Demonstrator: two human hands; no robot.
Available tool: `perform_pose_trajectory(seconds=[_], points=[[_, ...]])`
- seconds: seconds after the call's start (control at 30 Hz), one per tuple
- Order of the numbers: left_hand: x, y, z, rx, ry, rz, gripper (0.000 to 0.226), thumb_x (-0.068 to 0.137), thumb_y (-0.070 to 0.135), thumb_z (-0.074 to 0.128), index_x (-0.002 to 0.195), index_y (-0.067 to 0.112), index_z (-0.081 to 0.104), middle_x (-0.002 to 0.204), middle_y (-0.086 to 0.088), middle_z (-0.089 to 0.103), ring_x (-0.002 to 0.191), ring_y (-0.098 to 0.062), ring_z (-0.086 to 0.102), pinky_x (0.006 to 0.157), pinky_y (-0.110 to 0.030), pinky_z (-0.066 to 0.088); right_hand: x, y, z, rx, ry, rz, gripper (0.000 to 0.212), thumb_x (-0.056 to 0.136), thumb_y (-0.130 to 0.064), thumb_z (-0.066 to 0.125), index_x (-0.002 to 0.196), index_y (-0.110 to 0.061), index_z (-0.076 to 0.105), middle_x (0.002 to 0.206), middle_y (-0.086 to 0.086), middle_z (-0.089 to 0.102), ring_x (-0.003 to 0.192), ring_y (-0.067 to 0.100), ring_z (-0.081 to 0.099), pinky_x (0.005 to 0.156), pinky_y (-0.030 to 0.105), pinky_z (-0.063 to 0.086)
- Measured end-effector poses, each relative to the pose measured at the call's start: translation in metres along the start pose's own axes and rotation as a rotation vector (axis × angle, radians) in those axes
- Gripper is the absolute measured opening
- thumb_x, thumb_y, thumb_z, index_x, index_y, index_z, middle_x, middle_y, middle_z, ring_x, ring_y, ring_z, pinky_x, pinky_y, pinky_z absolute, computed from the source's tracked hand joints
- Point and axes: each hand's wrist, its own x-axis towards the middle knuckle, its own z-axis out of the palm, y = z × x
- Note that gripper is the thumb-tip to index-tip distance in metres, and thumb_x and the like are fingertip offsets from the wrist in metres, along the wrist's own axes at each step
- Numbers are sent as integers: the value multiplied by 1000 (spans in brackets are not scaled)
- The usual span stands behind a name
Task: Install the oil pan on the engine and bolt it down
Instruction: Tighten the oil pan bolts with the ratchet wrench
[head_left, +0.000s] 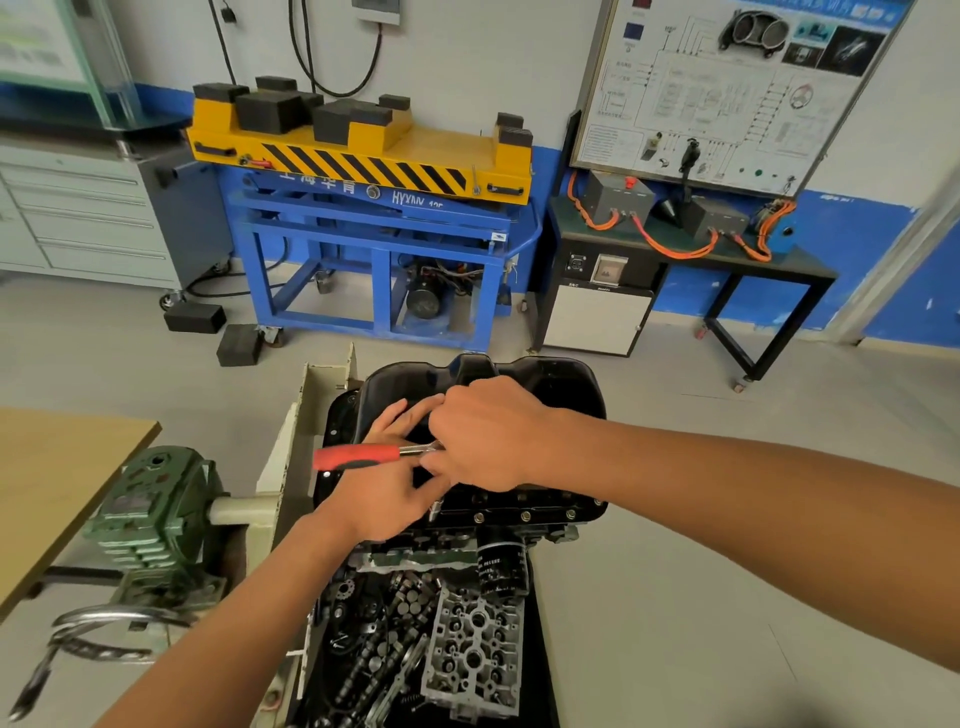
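Curling over the head of a red-handled ratchet (358, 457), the right hand (488, 436) grips it from above. The left hand (384, 493) wraps its fingers (396, 418) round the shaft just beneath. Under both hands, the socket stem points down at the near rim of the black oil pan (545, 384), which sits on the engine (556, 532). A row of bolts (524, 515) runs right of the fingers, and an oil filter (501, 566) hangs below them.

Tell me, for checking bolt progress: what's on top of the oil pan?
The left hand and right hand are over the oil pan, with a ratchet. Along its near edge, bolts show. The hands cover the ratchet's head and the pan's middle.
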Motion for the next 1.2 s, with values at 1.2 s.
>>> perform_pose_trajectory(seconds=[1.2], points=[[1, -3, 0, 14, -13, 34, 26, 92, 52, 60, 78, 34, 73, 105, 21, 72, 151, -6, 19, 124, -37, 6, 1, 21, 12, 122, -116, -118, 40, 97, -39, 54, 65, -16, 56, 57, -2, 49, 50, 16, 47, 49, 31, 35]])
